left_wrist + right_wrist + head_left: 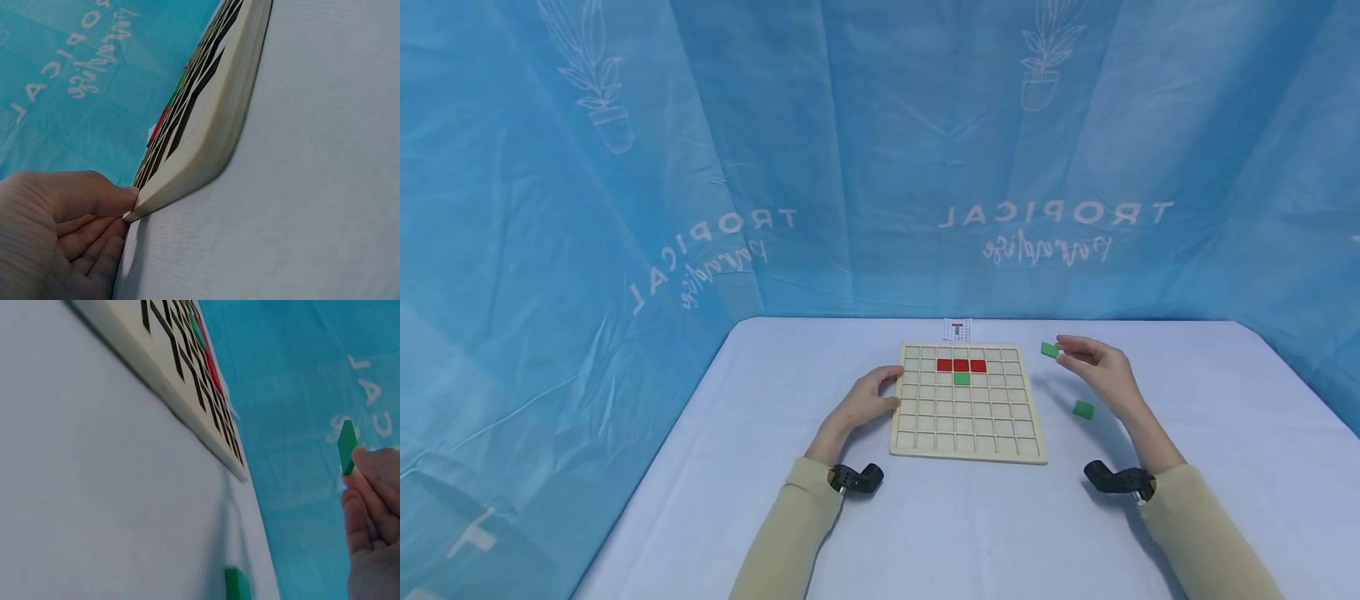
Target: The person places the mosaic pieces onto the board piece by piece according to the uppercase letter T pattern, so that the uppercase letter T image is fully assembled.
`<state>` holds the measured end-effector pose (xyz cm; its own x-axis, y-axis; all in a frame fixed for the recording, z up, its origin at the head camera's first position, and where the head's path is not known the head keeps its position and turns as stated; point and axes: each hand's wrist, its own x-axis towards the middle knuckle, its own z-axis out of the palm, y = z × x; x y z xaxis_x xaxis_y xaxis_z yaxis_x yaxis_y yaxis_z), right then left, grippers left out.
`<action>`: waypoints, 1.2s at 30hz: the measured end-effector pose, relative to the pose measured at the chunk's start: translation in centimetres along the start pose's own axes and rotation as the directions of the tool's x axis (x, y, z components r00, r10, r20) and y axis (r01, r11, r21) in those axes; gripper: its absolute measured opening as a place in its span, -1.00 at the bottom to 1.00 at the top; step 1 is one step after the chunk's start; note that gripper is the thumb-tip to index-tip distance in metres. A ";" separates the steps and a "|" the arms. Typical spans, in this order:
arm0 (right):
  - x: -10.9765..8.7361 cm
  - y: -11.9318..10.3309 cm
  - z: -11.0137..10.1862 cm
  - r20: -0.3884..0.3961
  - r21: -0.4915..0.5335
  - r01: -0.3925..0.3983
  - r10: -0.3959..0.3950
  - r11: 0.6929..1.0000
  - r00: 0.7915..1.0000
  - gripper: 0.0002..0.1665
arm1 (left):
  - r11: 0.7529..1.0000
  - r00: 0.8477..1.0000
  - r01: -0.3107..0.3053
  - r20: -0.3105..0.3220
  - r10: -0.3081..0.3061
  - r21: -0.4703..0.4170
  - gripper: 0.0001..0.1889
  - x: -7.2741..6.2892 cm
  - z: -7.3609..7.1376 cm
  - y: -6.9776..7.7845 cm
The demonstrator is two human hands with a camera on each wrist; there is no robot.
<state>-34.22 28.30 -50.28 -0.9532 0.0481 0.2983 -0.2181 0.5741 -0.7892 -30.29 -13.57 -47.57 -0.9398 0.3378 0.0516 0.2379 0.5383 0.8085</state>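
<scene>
A square pale grid board (966, 417) lies on the table, with a row of red tiles (961, 365) near its far side and a green tile (962, 379) just below the middle one. At the board's left edge, my left hand (865, 398) holds on with thumb and bent fingers; the left wrist view shows the thumb (106, 195) against the edge. To the right of the board, my right hand (1097, 371) pinches another green tile (347, 447) between thumb and fingertips, raised above the table. A further green tile (1083, 410) lies on the cloth below that hand.
Behind the board lies a small printed card (957, 330) with a T-shaped coloured pattern on a grid. White cloth (977, 533) covers the table. Blue printed curtains (887, 167) stand at its back and left side.
</scene>
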 end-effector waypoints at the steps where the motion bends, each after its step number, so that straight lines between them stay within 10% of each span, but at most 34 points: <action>1: 0.0 -0.5 0.5 0.003 0.012 0.005 -0.005 1.000 1.000 -0.39 | 1.000 1.000 0.002 -0.001 -0.002 -0.001 -0.40 0.0 0.0 0.0; 16: -2.4 -11.0 4.3 0.160 0.192 0.034 -0.066 0.981 0.985 -0.47 | 1.000 1.000 0.004 0.001 -0.004 0.011 -0.40 -0.2 -0.1 0.3; 36: -3.9 -11.3 8.3 0.264 0.234 0.083 -0.146 0.969 0.953 -0.60 | 1.000 1.000 0.006 -0.003 -0.006 0.009 -0.40 -0.1 0.0 0.2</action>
<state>-29.77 14.86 -46.97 -0.9323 -0.2537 0.2576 -0.3395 0.3691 -0.8651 -30.15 -13.49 -47.40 -0.9420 0.3322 0.0484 0.2342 0.5471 0.8037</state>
